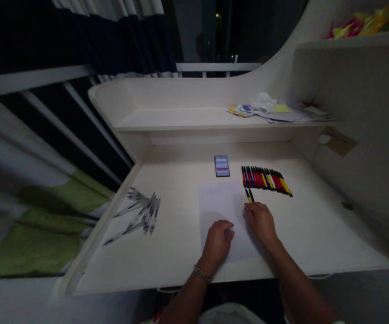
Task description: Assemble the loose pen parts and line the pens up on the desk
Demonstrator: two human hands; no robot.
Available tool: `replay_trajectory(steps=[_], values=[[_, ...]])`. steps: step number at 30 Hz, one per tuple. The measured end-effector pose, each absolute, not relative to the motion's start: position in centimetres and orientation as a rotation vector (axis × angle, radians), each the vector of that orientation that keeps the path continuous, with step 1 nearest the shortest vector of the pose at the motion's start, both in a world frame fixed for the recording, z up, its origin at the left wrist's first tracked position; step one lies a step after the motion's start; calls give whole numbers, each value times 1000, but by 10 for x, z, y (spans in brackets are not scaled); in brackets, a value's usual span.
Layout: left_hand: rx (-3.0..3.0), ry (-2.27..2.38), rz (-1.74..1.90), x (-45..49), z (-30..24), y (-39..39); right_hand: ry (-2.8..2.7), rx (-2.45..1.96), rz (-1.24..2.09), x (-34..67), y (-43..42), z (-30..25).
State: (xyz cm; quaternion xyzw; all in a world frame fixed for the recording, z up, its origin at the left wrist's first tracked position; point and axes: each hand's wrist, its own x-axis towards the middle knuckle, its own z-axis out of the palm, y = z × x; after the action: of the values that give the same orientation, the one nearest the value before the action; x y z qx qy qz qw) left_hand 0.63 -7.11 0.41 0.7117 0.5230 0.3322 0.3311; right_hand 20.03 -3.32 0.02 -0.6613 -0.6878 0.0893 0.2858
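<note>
My right hand (pixel 261 220) is at the right edge of a white sheet of paper (pixel 223 207), its fingers closed over the lower ends of two pens. One of these is a yellow and black pen (pixel 248 195); the other is a dark pen (pixel 251 195). Their near ends are hidden by the fingers. On the lower part of the sheet rests my left hand (pixel 217 240), fingers curved and thumb apart from them, with no object clearly visible inside. Just beyond the right hand lies a neat row of coloured pens (pixel 265 178), red, blue, yellow and white with black ends.
A phone (pixel 221 166) with a lit screen lies behind the paper. Several grey-white pens (pixel 140 209) are heaped at the left of the white desk (pixel 177 256). Papers and a crumpled tissue (pixel 263 103) sit on the raised shelf (pixel 181 118). A side wall bounds the right.
</note>
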Motion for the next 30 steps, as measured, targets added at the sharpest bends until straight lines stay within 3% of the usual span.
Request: replay_trajectory(steps=[11, 19, 30], values=[[1723, 2007, 1018, -137, 16, -68, -2093, -1639, 256, 152, -47, -25], [1662, 2649, 655, -268, 25, -29, -2124, -1612, 128, 155, -47, -36], [1759, 2628, 465, -288, 28, -1, -2090, -1582, 135, 154, -46, -39]])
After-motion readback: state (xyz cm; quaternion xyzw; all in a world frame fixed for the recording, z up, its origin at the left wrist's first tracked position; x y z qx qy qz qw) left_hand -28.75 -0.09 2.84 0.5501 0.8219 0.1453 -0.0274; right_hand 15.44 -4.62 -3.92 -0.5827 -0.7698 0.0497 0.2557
